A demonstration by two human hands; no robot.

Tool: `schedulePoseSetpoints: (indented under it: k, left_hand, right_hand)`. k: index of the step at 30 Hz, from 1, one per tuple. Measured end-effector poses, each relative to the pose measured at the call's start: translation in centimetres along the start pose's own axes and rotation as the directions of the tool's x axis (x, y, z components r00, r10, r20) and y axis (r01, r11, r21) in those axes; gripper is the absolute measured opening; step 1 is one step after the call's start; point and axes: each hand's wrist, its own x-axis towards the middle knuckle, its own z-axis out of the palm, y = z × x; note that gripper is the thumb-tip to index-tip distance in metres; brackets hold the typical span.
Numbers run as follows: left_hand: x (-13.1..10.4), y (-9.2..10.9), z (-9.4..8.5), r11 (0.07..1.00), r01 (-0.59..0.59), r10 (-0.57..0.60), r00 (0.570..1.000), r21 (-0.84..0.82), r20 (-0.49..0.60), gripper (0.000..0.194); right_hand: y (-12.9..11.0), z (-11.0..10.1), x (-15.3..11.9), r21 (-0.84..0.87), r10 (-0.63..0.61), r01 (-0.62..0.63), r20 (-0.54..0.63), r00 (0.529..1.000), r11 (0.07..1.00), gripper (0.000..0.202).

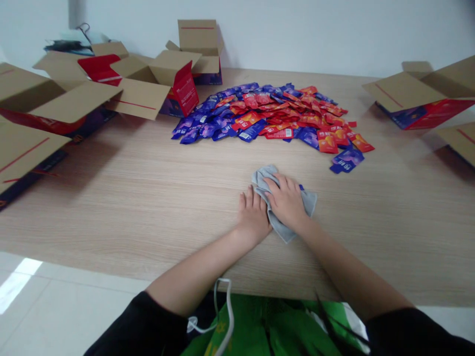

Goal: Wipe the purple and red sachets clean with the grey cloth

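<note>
My right hand (287,202) rests on a crumpled grey cloth (285,234), its fingers bent over the fabric against the tabletop. A small bit of something blue (301,187) shows at the cloth's far edge beside my right fingers; most of it is hidden. Just left of the cloth, my left hand (253,215) lies flat on the wood with its fingers stretched forward, its right side touching the cloth. Farther back spreads a wide heap of small packets, purple-blue ones (208,129) mostly to the left and red-orange ones (328,140) to the right. One blue packet (347,160) lies at the heap's near right edge.
Several open cardboard boxes stand at the left, among them a red and blue one (185,91) and a large one (79,101). Another open box (419,101) is at the right. Scissors (84,30) show at the back left. The wooden table (148,198) meets a white wall.
</note>
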Motion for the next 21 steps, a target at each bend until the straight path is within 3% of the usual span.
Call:
schedulePoseSetpoints:
  k: [8,12,15,18,21]
  left_hand:
    - [0.1,0.2,0.2,0.999,0.032,-0.033,0.999,-0.016,-0.026,0.09]
    - [0.2,0.2,0.2,0.999,0.035,-0.035,0.999,-0.025,-0.02,0.089]
    - [0.2,0.2,0.3,0.999,0.039,-0.04,0.999,-0.025,-0.024,0.089]
    - [0.2,0.2,0.5,0.999,0.034,-0.035,0.999,-0.022,-0.033,0.089]
    - [0.2,0.1,0.4,0.999,0.029,-0.03,0.999,-0.021,-0.036,0.089]
  right_hand:
    - [5.3,-0.4,-2.1,-0.054,0.183,-0.19,-0.111,0.977,0.98,0.045]
    - [9.6,-0.8,-3.5,-0.103,0.255,-0.263,-0.087,0.963,0.959,0.048]
    - [11.7,-1.6,-3.0,-0.053,0.269,-0.272,-0.056,0.961,0.961,0.049]
    - [10.9,-2.3,-1.3,0.107,0.26,-0.251,-0.09,0.961,0.962,0.048]
    - [7.1,-2.0,0.3,0.241,0.174,-0.133,-0.159,0.972,0.961,0.047]
